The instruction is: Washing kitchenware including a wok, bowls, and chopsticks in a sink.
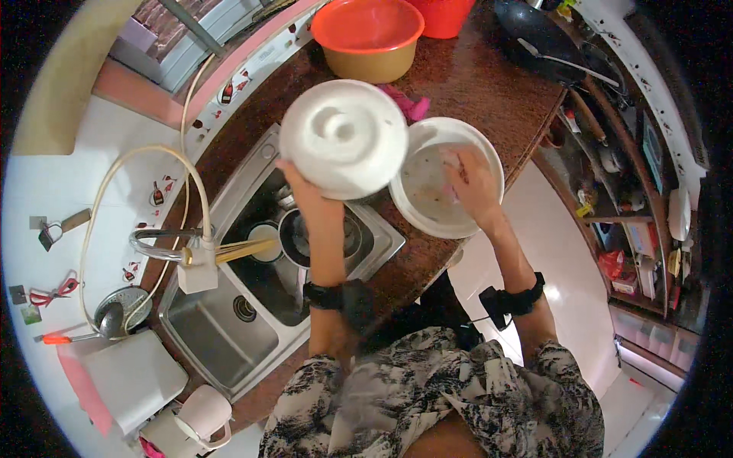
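My left hand grips the rim of a white round lid or shallow dish and holds it up, tilted, over the counter and the sink's far end. Rings and a round raised or sunken centre show on its face. My right hand reaches into a white round basin standing on the counter's edge, its fingers curled. Small dark specks dot the basin's inside. Something pinkish shows by those fingers, but whether I hold it is unclear.
A steel double sink holds a dark pan and other dishes. The hose-fitted faucet overhangs it. A red-rimmed tub, a pink cloth and a black wok are farther back. Shelves line the right.
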